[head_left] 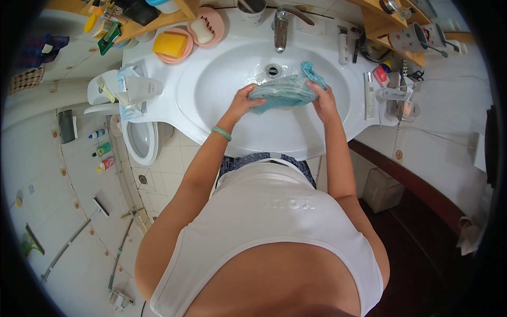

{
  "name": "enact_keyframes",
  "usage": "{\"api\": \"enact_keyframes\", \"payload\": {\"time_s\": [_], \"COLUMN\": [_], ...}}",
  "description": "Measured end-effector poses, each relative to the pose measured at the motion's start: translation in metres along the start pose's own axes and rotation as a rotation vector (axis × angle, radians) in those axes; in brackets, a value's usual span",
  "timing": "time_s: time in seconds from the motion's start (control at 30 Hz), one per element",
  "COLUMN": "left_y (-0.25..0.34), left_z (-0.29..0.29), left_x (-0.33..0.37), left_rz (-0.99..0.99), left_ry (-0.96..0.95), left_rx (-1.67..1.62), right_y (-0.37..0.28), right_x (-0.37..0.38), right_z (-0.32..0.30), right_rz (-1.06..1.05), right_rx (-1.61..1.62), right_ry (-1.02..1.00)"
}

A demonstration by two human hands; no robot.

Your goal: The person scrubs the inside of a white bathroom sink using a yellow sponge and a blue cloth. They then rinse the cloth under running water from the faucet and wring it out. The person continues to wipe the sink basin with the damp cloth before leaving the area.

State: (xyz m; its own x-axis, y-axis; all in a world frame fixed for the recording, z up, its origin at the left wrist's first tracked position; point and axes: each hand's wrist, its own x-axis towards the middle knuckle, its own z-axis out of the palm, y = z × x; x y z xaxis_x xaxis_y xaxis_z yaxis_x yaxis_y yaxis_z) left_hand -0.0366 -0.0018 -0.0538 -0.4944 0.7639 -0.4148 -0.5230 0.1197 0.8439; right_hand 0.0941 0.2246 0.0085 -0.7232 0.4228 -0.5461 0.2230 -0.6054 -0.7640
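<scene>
Hands point(244, 104) point(325, 102) grip crumpled, textured cloth point(285, 91) over a glossy oval basin point(280, 127).

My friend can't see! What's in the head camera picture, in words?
A person's left hand and right hand hold a bunched teal cloth over a white sink. Beyond are a silver faucet and two pink soap dishes.
</scene>
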Motion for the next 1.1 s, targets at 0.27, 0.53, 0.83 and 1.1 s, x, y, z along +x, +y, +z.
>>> {"api": "enact_keyframes", "payload": {"time_s": [0.27, 0.53, 0.83, 1.1], "left_y": [0.017, -0.033, -0.043, 0.013], "left_z": [0.002, 0.050, 0.030, 0.027], "left_x": [-0.007, 0.013, 0.023, 0.004], "left_rz": [-0.052, -0.189, -0.204, -0.052], "left_ry": [0.039, 0.202, 0.214, 0.253], "left_rx": [-0.460, -0.719, -0.611, 0.750], "right_y": [0.031, 0.069, 0.069, 0.075], "right_x": [-0.007, -0.039, -0.029, 0.023], "right_z": [0.000, 0.104, 0.109, 0.043], "right_rz": [0.158, -0.537, -0.557, -0.372], "right_rx": [0.003, -0.823, -0.970, -0.698], "right_ry": [-0.098, 0.201, 0.204, 0.265]}}
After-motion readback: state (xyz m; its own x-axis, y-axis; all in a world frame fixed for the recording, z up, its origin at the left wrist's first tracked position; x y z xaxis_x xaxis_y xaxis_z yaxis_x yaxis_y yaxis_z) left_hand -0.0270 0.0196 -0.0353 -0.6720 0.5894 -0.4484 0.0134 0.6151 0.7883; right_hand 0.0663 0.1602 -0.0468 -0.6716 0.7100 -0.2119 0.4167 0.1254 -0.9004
